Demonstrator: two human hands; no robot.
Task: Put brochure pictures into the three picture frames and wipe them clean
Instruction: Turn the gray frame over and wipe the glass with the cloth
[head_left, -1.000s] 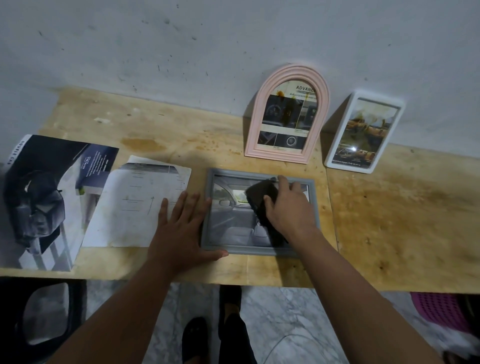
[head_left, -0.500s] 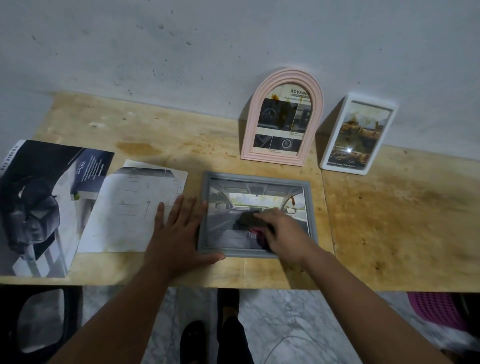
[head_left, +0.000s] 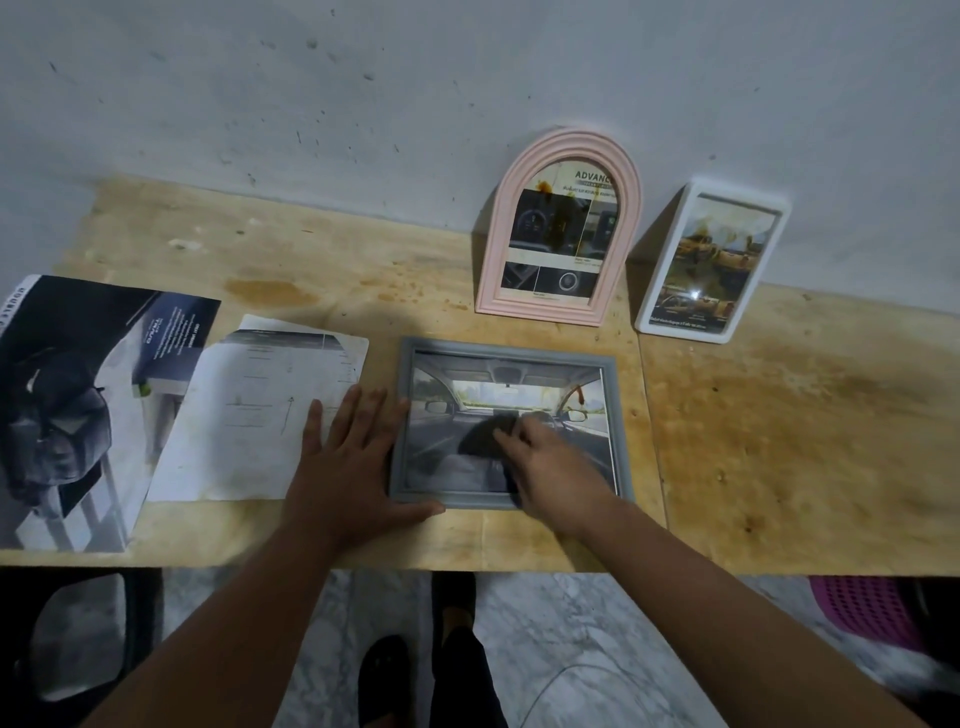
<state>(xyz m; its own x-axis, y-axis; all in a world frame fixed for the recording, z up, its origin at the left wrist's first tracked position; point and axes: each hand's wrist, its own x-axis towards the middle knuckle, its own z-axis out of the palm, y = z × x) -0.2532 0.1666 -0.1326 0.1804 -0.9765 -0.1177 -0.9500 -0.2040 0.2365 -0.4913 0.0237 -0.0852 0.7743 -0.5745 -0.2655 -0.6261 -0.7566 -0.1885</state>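
Observation:
A grey picture frame (head_left: 621, 415) lies flat near the table's front edge, holding a car-interior picture. My right hand (head_left: 550, 462) presses a dark cloth (head_left: 480, 439) onto its glass, fingers over the cloth. My left hand (head_left: 348, 457) lies flat against the frame's left edge, fingers straight, thumb along the frame's front edge. A pink arched frame (head_left: 558, 228) and a white frame (head_left: 709, 265) lean against the wall behind, each with a picture; brown stains show on their glass.
A dark car brochure (head_left: 78, 405) lies at the table's left, with a white cut page (head_left: 249, 410) beside it under my left fingertips. The wooden table (head_left: 805, 426) is stained. A pink basket (head_left: 867, 608) and a dark stool (head_left: 72, 634) stand below.
My right hand has swept the cloth from the frame's upper middle down and left across the glass. My left hand has stayed flat at the frame's left edge.

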